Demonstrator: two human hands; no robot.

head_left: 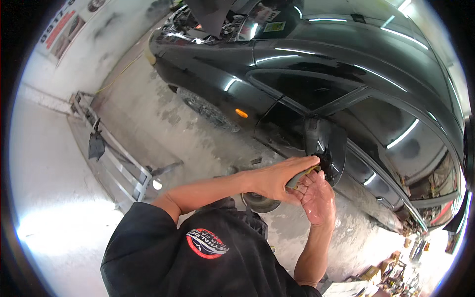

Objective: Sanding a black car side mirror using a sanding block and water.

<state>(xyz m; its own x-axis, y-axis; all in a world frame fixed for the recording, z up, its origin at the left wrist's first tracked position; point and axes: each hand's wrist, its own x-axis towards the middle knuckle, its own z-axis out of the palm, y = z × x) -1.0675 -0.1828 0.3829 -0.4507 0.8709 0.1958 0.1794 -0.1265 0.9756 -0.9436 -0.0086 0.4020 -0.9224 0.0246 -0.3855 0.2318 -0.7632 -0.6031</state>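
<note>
In front of my chest, both hands meet around a small bent pad (296, 179), grey outside with a yellowish edge; I cannot tell its exact kind. My left hand (272, 179) is closed over it from the left, the fingers reaching across its top. From below, my right hand (319, 202) comes up with its wet-looking palm turned up, fingers curled against the pad's edge. Just beyond the fingertips is the black side mirror (324, 136) on the car's door. The hands partly cover the mirror's near end, so whether they touch it is unclear.
A glossy black car (208, 62) fills the far side, its engine bay exposed. Its front wheel (208, 109) is partly visible. A metal frame stand (121, 161) stands on the left by the wall. Below my hands is a round object (260, 202). Cluttered parts (396, 272) lie at lower right.
</note>
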